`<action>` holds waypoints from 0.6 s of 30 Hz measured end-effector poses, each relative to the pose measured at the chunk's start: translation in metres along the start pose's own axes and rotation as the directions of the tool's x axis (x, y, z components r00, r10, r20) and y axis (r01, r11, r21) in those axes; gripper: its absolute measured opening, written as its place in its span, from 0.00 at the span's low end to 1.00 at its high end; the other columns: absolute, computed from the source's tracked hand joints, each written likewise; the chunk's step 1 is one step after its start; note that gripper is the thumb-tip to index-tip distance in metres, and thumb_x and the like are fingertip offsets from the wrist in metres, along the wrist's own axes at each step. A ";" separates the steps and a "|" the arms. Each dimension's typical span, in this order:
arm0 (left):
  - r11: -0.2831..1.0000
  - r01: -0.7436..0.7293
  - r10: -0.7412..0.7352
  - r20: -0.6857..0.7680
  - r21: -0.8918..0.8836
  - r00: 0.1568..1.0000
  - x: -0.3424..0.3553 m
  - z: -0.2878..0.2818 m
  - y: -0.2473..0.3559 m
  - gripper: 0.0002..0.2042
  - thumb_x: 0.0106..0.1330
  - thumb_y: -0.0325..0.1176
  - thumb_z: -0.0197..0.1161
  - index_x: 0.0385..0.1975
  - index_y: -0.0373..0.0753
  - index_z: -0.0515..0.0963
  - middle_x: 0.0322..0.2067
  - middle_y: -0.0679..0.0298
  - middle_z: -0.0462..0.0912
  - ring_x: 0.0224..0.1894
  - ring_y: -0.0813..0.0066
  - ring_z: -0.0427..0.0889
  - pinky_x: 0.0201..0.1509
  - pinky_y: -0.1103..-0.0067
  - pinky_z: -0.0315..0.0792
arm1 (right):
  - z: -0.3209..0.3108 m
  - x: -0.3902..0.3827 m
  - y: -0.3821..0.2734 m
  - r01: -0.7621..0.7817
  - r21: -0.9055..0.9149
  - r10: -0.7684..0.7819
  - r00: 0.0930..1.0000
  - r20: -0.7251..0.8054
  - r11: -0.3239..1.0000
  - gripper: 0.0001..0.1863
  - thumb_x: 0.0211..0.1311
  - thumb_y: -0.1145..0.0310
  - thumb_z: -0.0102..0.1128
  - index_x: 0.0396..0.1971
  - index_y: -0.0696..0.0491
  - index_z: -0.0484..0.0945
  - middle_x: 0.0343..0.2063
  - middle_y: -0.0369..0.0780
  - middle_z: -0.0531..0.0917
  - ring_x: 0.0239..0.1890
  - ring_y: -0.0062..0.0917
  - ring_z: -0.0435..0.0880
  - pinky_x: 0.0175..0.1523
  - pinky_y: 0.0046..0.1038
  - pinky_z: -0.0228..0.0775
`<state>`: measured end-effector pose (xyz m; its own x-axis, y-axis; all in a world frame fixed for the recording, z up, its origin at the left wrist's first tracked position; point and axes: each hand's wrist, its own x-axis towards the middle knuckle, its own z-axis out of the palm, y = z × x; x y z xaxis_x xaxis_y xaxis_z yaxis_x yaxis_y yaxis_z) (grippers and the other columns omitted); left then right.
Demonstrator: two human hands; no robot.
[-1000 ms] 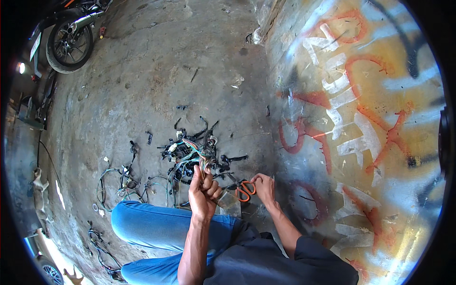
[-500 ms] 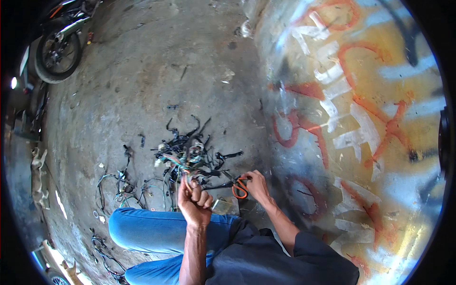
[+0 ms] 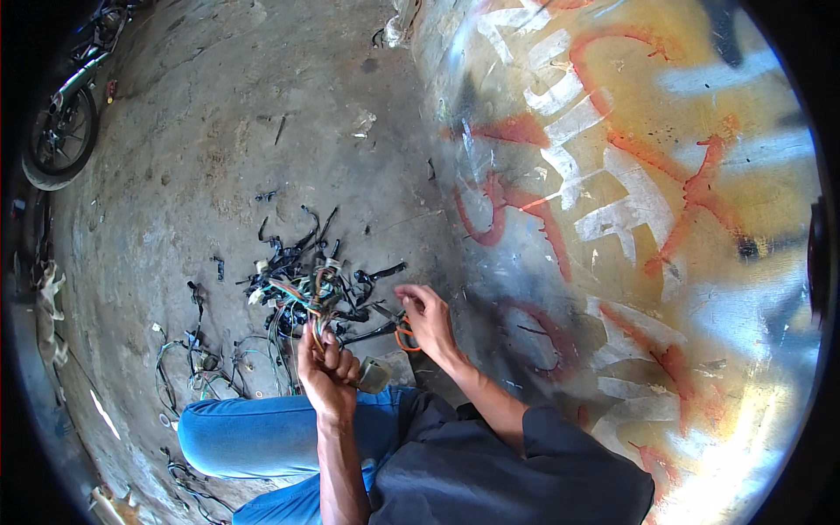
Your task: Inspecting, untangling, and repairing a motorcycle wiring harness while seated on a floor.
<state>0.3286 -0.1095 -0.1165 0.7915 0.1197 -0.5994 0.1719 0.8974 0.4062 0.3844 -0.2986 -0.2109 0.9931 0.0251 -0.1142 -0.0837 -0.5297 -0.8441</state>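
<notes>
Orange and green wires (image 3: 294, 290) slant up-left over a dark heap (image 3: 284, 255) on the floor, their near stretch hidden where the left hand (image 3: 328, 378) pinches them. Orange-handled scissors (image 3: 400, 336), aimed up-left, are partly covered by the right hand (image 3: 429, 320), whose hold I cannot tell.

I wear a dark shirt (image 3: 503, 481), its short sleeve (image 3: 553, 440) leaving my right forearm (image 3: 481, 391) bare, and blue denim jeans (image 3: 249, 437). My left hand (image 3: 327, 382) and right hand (image 3: 429, 325) are bare too.
</notes>
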 end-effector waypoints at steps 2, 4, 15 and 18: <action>0.999 0.010 -0.010 -0.012 0.030 1.000 -0.001 -0.002 -0.002 0.19 0.76 0.52 0.50 0.30 0.43 0.73 0.12 0.78 0.51 0.13 0.84 0.45 0.18 0.80 0.45 | 0.000 0.004 -0.041 -0.066 0.362 0.066 0.998 0.014 0.930 0.11 0.73 0.71 0.55 0.49 0.55 0.81 0.38 0.38 0.85 0.40 0.20 0.84 0.42 0.24 0.77; 0.978 -0.031 0.014 0.084 0.205 0.996 -0.001 -0.002 -0.003 0.20 0.77 0.52 0.47 0.30 0.43 0.72 0.12 0.77 0.52 0.13 0.84 0.46 0.20 0.80 0.46 | -0.010 0.009 -0.091 -0.219 0.584 0.091 0.966 0.240 0.782 0.17 0.76 0.59 0.53 0.48 0.57 0.81 0.37 0.37 0.85 0.40 0.17 0.82 0.43 0.22 0.75; 0.850 -0.163 0.052 0.228 0.500 0.972 0.017 -0.013 -0.018 0.21 0.76 0.45 0.44 0.53 0.34 0.73 0.37 0.64 0.77 0.39 0.75 0.73 0.50 0.73 0.67 | -0.010 0.029 -0.108 -0.412 0.563 0.082 0.851 0.519 0.716 0.17 0.65 0.59 0.69 0.49 0.52 0.84 0.32 0.30 0.79 0.32 0.14 0.73 0.38 0.23 0.69; 0.822 -0.221 0.135 0.198 0.525 0.971 0.012 0.001 -0.017 0.21 0.75 0.46 0.45 0.51 0.34 0.74 0.38 0.64 0.79 0.41 0.76 0.76 0.50 0.75 0.68 | -0.014 0.025 -0.116 0.040 0.217 -0.101 0.954 0.281 0.975 0.16 0.61 0.66 0.72 0.48 0.55 0.85 0.35 0.32 0.77 0.33 0.15 0.77 0.42 0.22 0.72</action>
<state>0.3360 -0.1238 -0.1304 0.9077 0.1529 -0.3907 0.2744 0.4880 0.8286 0.4203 -0.2486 -0.1084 0.9334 0.3157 -0.1707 -0.0600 -0.3318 -0.9414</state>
